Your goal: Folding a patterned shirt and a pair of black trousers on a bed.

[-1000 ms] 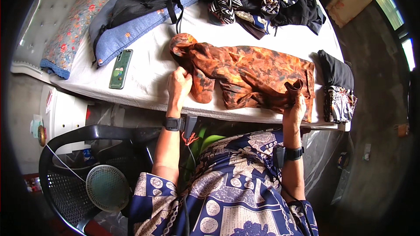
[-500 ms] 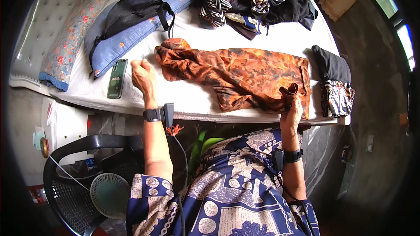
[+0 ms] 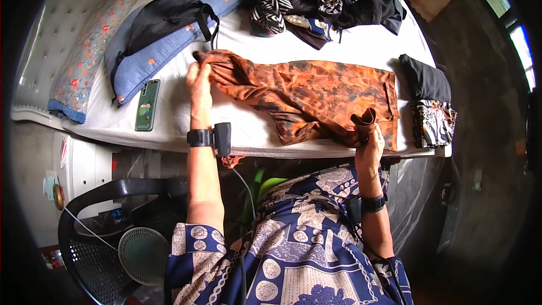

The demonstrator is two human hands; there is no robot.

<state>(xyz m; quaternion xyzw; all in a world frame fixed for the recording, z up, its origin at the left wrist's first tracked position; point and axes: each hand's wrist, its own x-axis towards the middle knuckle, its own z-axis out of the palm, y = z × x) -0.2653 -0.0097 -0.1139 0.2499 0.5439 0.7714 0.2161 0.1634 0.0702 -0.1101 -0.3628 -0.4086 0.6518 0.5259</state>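
On bedding (image 3: 316, 48), right hand (image 3: 370, 149) pinches orange garment (image 3: 327, 87), left hand (image 3: 200, 86) touching it, grip unclear.

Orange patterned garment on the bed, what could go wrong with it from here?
The garment could crease, since it looks bunched near the left hand. It might slip off the bed, lying so near the edge. The green phone beside that hand could get bumped.

One green phone (image 3: 147, 105) is lying on the white bedsheet (image 3: 254, 39), beside one blue pillow (image 3: 140, 74). One black bag (image 3: 164, 21) is resting upon that pillow. One floral pillow (image 3: 86, 70) is lying near the tufted headboard (image 3: 49, 51). One black chair (image 3: 113, 187) is holding a round basket (image 3: 142, 254).
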